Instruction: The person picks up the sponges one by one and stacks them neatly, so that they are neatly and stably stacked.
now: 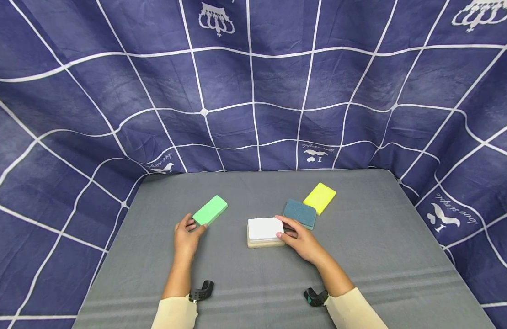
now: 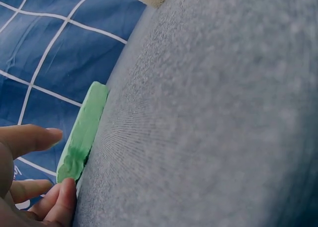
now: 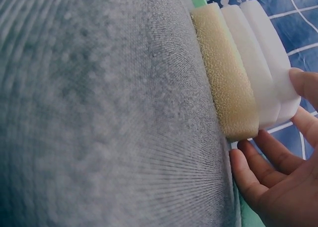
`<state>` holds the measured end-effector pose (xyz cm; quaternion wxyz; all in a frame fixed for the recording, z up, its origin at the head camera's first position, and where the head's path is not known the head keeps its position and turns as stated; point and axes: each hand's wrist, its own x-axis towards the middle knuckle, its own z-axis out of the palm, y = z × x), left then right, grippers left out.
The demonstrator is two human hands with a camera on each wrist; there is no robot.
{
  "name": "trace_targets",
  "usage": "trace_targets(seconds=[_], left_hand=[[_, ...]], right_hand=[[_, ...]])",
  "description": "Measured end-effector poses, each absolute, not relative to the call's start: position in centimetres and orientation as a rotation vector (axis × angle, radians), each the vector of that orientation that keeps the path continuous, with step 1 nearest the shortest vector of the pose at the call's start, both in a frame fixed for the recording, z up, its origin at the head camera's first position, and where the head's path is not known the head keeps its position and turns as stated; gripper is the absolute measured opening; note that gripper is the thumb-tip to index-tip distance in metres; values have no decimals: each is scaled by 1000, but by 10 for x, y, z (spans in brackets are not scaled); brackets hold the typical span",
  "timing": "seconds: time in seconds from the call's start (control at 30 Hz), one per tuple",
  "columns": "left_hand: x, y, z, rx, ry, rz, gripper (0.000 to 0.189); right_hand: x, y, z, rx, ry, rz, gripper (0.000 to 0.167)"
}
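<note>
the top white sponge (image 1: 263, 228) is pinched at its right end by the right hand (image 1: 301, 240), its thumb and forefinger set on opposite sides. below it, an off-white sponge (image 3: 253, 68) and a tan sponge (image 3: 226, 73) are stacked on the tabletop (image 1: 245, 278). nothing is gripped by the left hand (image 1: 186, 238): its fingers are loosely parted about the near end of the green sponge (image 1: 210, 210); whether it is touched cannot be told.
</note>
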<state>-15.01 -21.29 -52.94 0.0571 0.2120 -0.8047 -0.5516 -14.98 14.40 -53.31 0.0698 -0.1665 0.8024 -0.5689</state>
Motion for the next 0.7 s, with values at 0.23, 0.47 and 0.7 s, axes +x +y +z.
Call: trace_targets(seconds=[0.23,0.47,0.7], left_hand=[[-152,-215,-531,644,-2483,-1665,77],[-154,-216,-532,629,-2524,-1620,75],[-155,-217,-533,624,-2553,-1573,70]], right_hand=[[-150,141,-534,-461,2441,-1685,54],[-150,140,-534,-455,2445,-1682,54],[-150,143,-534,-480,2402,-1716,54]])
